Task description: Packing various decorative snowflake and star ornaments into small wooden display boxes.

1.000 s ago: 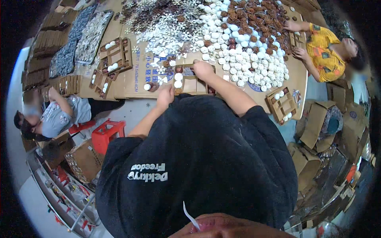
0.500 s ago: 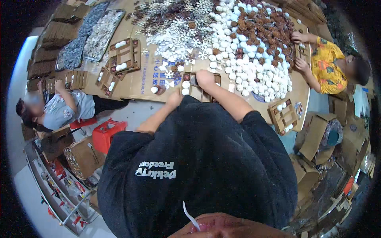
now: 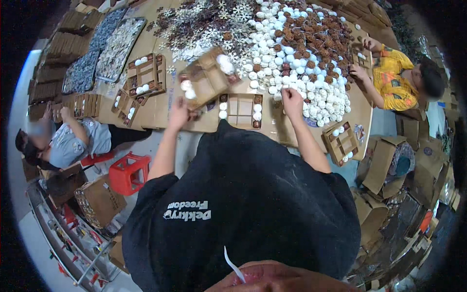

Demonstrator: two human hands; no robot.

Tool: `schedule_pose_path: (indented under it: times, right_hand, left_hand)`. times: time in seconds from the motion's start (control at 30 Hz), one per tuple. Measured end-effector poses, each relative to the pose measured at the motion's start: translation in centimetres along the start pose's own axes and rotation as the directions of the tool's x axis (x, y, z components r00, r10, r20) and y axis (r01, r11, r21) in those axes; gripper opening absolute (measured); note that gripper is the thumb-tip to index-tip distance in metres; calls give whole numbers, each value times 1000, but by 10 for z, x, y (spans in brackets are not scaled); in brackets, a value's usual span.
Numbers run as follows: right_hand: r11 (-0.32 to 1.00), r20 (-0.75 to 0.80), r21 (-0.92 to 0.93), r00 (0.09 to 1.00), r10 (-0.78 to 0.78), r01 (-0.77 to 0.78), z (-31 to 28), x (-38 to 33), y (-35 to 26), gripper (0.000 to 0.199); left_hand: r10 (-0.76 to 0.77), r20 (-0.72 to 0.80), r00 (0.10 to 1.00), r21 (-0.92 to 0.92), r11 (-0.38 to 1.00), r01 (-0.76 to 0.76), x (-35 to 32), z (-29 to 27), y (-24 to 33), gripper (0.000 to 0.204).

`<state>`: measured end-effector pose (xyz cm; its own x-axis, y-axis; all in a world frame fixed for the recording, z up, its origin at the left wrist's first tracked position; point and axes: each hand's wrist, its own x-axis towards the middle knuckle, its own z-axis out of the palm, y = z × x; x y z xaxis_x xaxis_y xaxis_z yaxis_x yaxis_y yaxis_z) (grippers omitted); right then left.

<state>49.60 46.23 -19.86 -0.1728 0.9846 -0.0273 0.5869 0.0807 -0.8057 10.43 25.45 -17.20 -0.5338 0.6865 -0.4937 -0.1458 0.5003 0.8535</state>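
My left hand [image 3: 179, 116] is closed at the near left corner of a divided cardboard box [image 3: 208, 82]. This box is tilted over the table and slightly blurred; white and brown balls fill its end compartments. Flat on the table before me lies a second divided box [image 3: 240, 111], with white and brown balls down its left and right sides and bare middle compartments. My right hand [image 3: 293, 102] is closed beside the near edge of a heap of white balls [image 3: 318, 100], apart from both boxes. What its fingers hold, if anything, is hidden.
More divided boxes [image 3: 146, 75] lie to the left, another [image 3: 340, 141] to the right. Farther back are brown balls [image 3: 316, 31], snowflake pieces [image 3: 209, 22] and filled trays [image 3: 119, 51]. Co-workers sit on both sides, one in yellow [image 3: 401, 80]. A red stool [image 3: 127, 173] stands left.
My left hand has moved left and a filled box is now raised and tilted there. My right hand has left the box in front of me and shifted right, to the white balls.
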Motion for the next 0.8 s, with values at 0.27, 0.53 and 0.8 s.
schedule_pose_path:
  times: [0.27,0.53,0.8]
  right_hand:
    - [994,63,-106,998,31,-24,6,-34,50,29]
    - [987,239,-84,959,153,-137,17,-52,62,27]
    - [989,230,-91,964,135,-117,10,-59,52,26]
  left_hand:
    - [73,-346,935,-415,882,-222,97,-144,30,24]
    - [124,-441,889,422,903,83,162,-56,8,38]
    - [225,-13,974,863,494,-103,147,120,-12,60]
